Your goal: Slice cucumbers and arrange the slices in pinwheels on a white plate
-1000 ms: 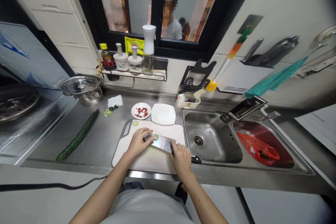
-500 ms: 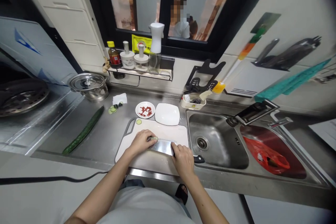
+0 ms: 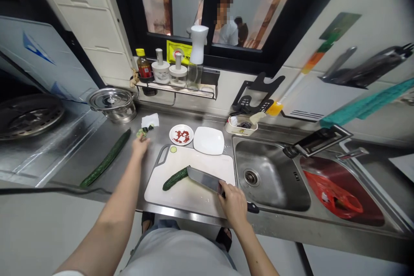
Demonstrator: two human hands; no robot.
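Note:
A white cutting board (image 3: 194, 194) lies on the steel counter in front of me. On it rests a short cucumber piece (image 3: 175, 178) and, at its far left corner, one cucumber slice (image 3: 173, 149). My right hand (image 3: 236, 203) grips a cleaver (image 3: 204, 179), its blade lying flat on the board next to the cucumber piece. My left hand (image 3: 140, 144) is stretched out to the left over the counter, close to a small pile of cucumber scraps (image 3: 142, 132). Whether it holds anything I cannot tell. A long whole cucumber (image 3: 106, 158) lies further left.
Behind the board stand a small dish of red chilli (image 3: 181, 134) and a white square plate (image 3: 208, 140). A lidded steel pot (image 3: 112, 103) sits at the back left. The sink (image 3: 270, 177) is to the right, with a red bag (image 3: 333, 198) in its far basin.
My left hand left the cucumber piece on the board and reached left toward the scraps. The cleaver's blade now lies angled beside the uncovered cucumber piece.

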